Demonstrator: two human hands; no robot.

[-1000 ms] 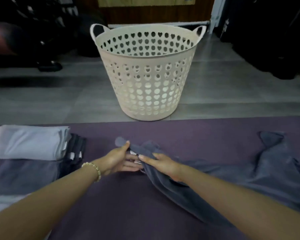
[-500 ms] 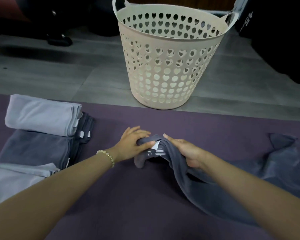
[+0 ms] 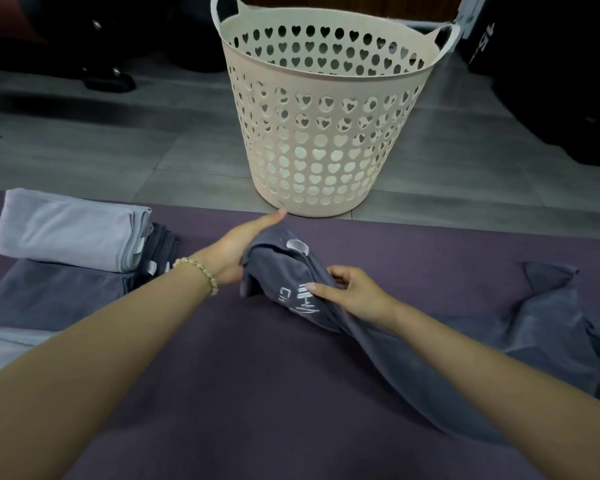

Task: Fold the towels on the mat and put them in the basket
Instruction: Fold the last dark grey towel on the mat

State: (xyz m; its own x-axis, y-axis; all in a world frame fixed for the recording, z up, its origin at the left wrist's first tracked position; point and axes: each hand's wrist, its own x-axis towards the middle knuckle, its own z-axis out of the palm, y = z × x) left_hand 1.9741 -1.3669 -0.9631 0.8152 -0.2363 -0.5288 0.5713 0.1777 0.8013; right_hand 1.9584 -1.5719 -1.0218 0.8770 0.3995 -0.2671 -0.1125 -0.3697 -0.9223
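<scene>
Two bare arms reach in from the bottom of the frame over a purple mat (image 3: pixel 257 393), working a dark grey towel (image 3: pixel 412 372) at centre. The left hand (image 3: pixel 234 252), with a bead bracelet (image 3: pixel 198 271) at the wrist, lies with straight fingers flat against the towel's bunched, raised end. Its fingertips point toward the foot of the basket (image 3: pixel 326 133), and its thumb is hidden behind the cloth. The right hand (image 3: pixel 355 294), just right of centre, pinches a fold of the same towel between curled fingers and thumb, beside white lettering (image 3: pixel 300 301) on the fabric. A small white tag (image 3: pixel 296 245) shows near the raised end.

From the hands the towel trails toward the lower right, passes under the right forearm and spreads in loose rumples across the mat at the right edge. The cream basket, pierced with heart-shaped holes and fitted with two loop handles, stands upright at upper centre on grey floor tiles (image 3: pixel 84 150), just beyond the mat's far edge.

At the left edge, a folded light grey towel (image 3: pixel 66 230) rests on a folded charcoal towel (image 3: pixel 56 296). A pale towel (image 3: pixel 4 344) at lower left is partly covered by the left forearm. Dark, indistinct shapes (image 3: pixel 551 81) fill the upper corners.
</scene>
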